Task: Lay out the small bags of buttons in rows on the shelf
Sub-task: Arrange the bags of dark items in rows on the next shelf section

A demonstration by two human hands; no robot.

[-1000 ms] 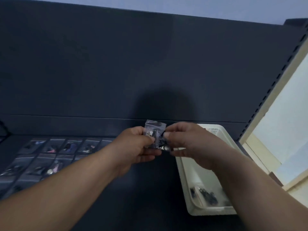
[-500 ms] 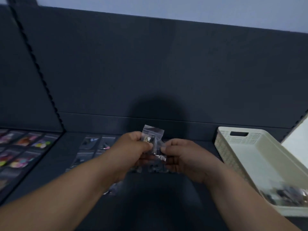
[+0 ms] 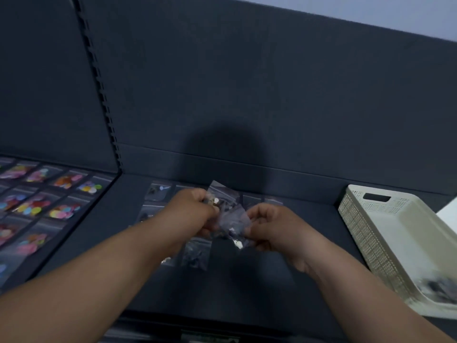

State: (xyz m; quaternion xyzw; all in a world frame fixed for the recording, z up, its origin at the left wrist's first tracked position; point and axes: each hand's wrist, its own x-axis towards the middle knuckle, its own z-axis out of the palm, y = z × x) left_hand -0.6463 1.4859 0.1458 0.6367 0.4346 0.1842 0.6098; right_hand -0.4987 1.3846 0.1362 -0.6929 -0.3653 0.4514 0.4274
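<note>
Over the shelf (image 3: 304, 273), left hand (image 3: 193, 210) and right hand (image 3: 270, 225) tight around bags (image 3: 233, 219)

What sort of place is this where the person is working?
Most likely a shop or stockroom, though I cannot be sure. The dark shelf has a slotted upright like store racking, small bags of coloured buttons lie in neat rows on the neighbouring shelf, and a white basket stands at the right.

Dim, bluish, flat light. A soft shadow (image 3: 222, 149) falls on the back panel (image 3: 296, 95) just above the left hand (image 3: 193, 211) and right hand (image 3: 269, 224), so the light comes from behind the person. Between the hands the clear bags (image 3: 232, 219) are blurred, with small glints. Far right of the hands, the white basket (image 3: 371, 231) smears at its near end.
</note>
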